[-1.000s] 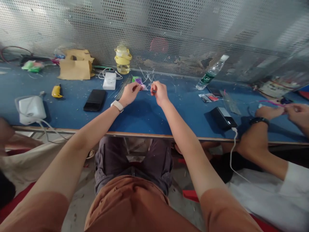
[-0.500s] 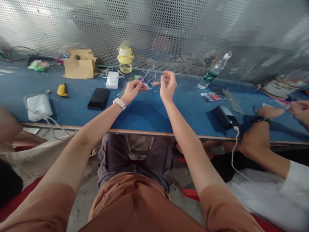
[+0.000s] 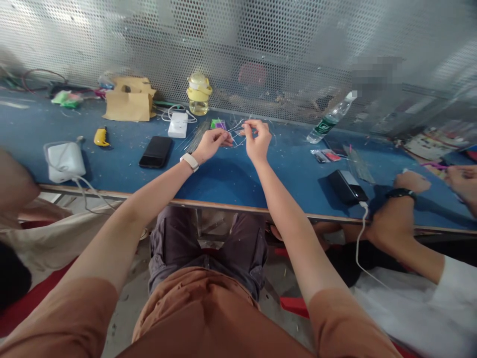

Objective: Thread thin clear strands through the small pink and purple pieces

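My left hand (image 3: pixel 210 144), with a pale band on its wrist, pinches a bundle of thin silvery wires (image 3: pixel 238 132) between thumb and fingers. Opposite it, my right hand (image 3: pixel 258 140) is closed in a pinch at the wires' other side. The strands cross and loop in the gap between both hands, just above the blue table (image 3: pixel 231 184). Their exact shape is too fine to make out. Just beyond my left hand lies a small green and purple packet (image 3: pixel 216 124). Loose thin strands (image 3: pixel 199 135) lie left of it.
To the left are a black phone (image 3: pixel 155 152), a white charger (image 3: pixel 178 124), a yellow cutter (image 3: pixel 101 137) and a yellow-lidded bottle (image 3: pixel 198 95). Rightward stand a water bottle (image 3: pixel 328 122) and a black power bank (image 3: pixel 346 187). Another person's hands (image 3: pixel 413 182) work at far right.
My right hand has moved in toward the wires, its fingers now pinched together at the strands. The left hand keeps its pinch. The whole view has shifted slightly.
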